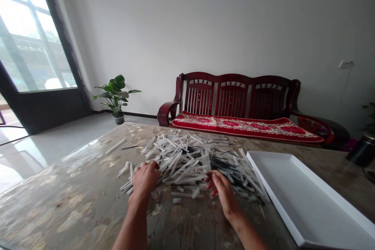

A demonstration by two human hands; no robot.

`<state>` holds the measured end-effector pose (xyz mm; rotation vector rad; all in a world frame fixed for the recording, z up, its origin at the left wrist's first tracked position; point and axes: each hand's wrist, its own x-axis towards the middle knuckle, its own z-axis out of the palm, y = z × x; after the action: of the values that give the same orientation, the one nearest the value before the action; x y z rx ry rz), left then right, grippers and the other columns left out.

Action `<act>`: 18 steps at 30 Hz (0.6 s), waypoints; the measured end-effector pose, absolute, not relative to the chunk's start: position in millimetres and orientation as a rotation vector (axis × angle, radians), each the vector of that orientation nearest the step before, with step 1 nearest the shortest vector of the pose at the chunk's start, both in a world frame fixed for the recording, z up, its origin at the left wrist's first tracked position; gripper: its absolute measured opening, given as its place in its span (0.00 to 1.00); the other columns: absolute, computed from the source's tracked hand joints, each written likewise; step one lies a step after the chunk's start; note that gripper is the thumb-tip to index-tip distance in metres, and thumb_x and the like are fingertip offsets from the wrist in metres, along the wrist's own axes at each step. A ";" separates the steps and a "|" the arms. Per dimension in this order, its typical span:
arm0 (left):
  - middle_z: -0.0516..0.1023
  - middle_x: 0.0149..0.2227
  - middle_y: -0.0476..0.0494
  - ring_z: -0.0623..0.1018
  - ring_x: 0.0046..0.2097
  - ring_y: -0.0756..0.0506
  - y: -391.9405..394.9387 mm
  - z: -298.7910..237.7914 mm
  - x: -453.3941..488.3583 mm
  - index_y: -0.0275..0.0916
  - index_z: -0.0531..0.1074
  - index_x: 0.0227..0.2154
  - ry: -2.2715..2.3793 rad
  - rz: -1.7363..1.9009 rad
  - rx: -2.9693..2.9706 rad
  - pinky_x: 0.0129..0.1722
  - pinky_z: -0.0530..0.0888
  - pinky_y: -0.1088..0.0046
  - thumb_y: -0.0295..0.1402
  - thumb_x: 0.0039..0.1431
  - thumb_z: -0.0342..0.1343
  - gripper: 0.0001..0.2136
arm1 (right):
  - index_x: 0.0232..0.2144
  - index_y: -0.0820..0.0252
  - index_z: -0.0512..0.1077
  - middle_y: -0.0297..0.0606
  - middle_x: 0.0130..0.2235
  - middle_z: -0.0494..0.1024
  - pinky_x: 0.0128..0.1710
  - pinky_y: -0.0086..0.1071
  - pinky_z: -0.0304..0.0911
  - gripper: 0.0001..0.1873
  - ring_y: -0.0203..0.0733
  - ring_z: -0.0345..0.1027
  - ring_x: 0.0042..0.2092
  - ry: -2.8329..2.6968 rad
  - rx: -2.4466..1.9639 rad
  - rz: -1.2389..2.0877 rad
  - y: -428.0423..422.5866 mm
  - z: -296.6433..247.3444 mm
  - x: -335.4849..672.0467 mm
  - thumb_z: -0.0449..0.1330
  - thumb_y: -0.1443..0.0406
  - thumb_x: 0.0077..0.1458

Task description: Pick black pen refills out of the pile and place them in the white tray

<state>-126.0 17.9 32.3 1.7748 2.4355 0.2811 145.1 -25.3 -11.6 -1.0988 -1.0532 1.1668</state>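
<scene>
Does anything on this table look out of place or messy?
Yes. The white sticks lie in a jumbled heap, crossing every way, with black pieces mixed in. One stray stick lies apart to the left. The left hand and right hand touch its near edge.

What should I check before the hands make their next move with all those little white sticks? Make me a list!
1. Left hand on the pile of white sticks: ok, it rests on the near left edge.
2. Right hand touching the pile: ok, fingertips at its near edge.
3. Either hand gripping a piece: cannot tell, curled fingers hide it.
4. White tray lying flat right of the pile: ok.
5. White sticks and black rods kept apart: not ok, they are mixed.
6. Stray white stick safely on the table: ok, away from the edge.
</scene>
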 end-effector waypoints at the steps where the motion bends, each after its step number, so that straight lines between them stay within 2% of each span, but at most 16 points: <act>1: 0.78 0.50 0.36 0.75 0.52 0.31 18.1 31.3 -125.0 0.47 0.79 0.41 2.428 0.270 1.792 0.47 0.68 0.60 0.39 0.55 0.51 0.15 | 0.31 0.55 0.77 0.40 0.32 0.79 0.23 0.33 0.60 0.23 0.46 0.70 0.30 -1.077 -1.112 1.153 -25.9 -12.1 144.4 0.63 0.43 0.46; 7: 0.80 0.49 0.37 0.76 0.51 0.31 20.7 25.2 -121.6 0.46 0.80 0.40 2.458 0.247 1.833 0.46 0.68 0.59 0.37 0.53 0.53 0.14 | 0.33 0.54 0.78 0.39 0.32 0.80 0.26 0.33 0.62 0.19 0.46 0.71 0.32 -1.188 -1.145 1.056 -27.3 -21.2 144.6 0.62 0.46 0.51; 12: 0.81 0.47 0.36 0.76 0.51 0.31 22.6 22.7 -118.3 0.44 0.79 0.39 2.452 0.275 1.869 0.45 0.67 0.56 0.38 0.59 0.49 0.14 | 0.33 0.53 0.79 0.38 0.30 0.79 0.27 0.33 0.62 0.18 0.46 0.71 0.31 -1.259 -1.177 0.950 -27.8 -23.4 144.4 0.61 0.48 0.52; 18: 0.82 0.44 0.37 0.78 0.49 0.33 23.2 23.5 -114.3 0.42 0.77 0.38 2.427 0.340 1.879 0.44 0.66 0.58 0.36 0.63 0.45 0.14 | 0.33 0.54 0.78 0.37 0.30 0.78 0.30 0.33 0.63 0.19 0.44 0.70 0.29 -1.261 -1.185 0.847 -27.3 -18.9 144.6 0.58 0.47 0.54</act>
<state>-114.3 23.2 23.5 1.8785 2.4268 0.3399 144.6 -27.3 -18.9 -1.1854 -1.2612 0.8469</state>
